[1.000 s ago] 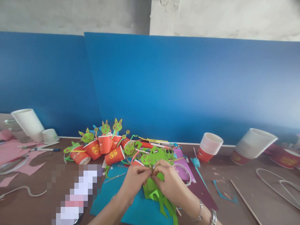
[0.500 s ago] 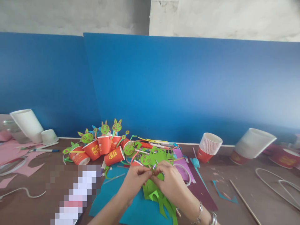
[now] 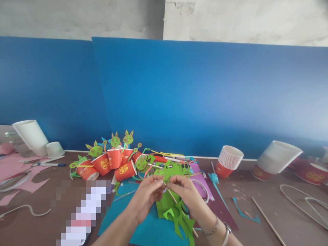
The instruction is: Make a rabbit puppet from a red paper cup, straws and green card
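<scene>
My left hand [image 3: 150, 193] and my right hand [image 3: 187, 196] meet over the middle of the table, fingertips nearly touching. The fingers of each are pinched together. Whatever they hold is too small or too hidden to name. Below them lie green paper scraps [image 3: 167, 206] with cut-out holes, on a blue sheet [image 3: 147, 227]. A thin wooden stick [image 3: 173, 196] slants across the green paper beside my right hand. Just beyond the fingers is a round green animal face [image 3: 159, 173], partly covered by my left hand.
Red paper cups [image 3: 114, 159] with green animal faces [image 3: 128, 137] crowd together at back left. A cup stack [image 3: 230, 158] stands right of centre, more leaning cups [image 3: 278, 158] farther right. A long stick [image 3: 268, 220], a white cable [image 3: 292, 196] and pink paper [image 3: 33, 179] lie around. A blue panel [image 3: 192, 99] rises behind.
My hands have shifted slightly and their fingertips have drawn a little apart. A whitish bit seen between the fingers is harder to see, and the stick on the green paper is now exposed.
</scene>
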{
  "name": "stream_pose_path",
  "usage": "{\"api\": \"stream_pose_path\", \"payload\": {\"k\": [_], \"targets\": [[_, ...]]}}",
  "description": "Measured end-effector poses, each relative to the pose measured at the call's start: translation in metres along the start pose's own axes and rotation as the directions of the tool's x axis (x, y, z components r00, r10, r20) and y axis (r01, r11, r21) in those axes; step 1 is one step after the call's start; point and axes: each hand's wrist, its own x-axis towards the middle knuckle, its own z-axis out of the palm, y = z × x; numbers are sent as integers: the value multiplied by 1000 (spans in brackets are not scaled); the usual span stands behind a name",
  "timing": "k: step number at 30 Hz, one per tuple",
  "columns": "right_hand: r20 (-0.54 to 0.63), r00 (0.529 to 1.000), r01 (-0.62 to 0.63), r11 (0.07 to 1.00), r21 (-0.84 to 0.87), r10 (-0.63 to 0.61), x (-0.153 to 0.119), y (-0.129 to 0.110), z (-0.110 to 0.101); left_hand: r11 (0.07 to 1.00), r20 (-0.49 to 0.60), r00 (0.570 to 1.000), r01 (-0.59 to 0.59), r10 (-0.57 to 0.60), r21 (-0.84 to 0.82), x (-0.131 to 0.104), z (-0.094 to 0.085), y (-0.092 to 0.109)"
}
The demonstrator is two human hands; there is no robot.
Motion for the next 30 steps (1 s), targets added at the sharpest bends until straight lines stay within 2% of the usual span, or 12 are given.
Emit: {"api": "stream_pose_path", "payload": {"k": [2,4,8,13,17,22,26,30], "targets": [[-46,999,-9,997,81,13,-1,-1,2,1000,-3,1000,10,-10,3,-1,1,0],[-71,997,-10,993,115,18,-1,-2,4,996,-9,1000,-10,11,86,-2,3,0],[-43,999,-7,996,89,11,-1,-1,5,961,-15,992,-118,126,250,-1,3,-1],[-7,1000,22,1000,18,-22,-1,-4,1,935,3,989,-138,145,326,2,-1,-2],[-42,999,-11,994,110,16,-1,-5,-2,949,26,992,-123,121,289,-2,3,1],[-73,996,-27,960,277,49,-4,-6,0,993,17,997,-79,78,88,-8,7,6],[-78,996,-27,967,252,48,-3,-5,1,972,36,993,-121,116,202,-4,4,1],[-29,1000,0,992,126,4,-4,-6,-1,935,45,985,-173,167,309,0,-1,-5]]}}
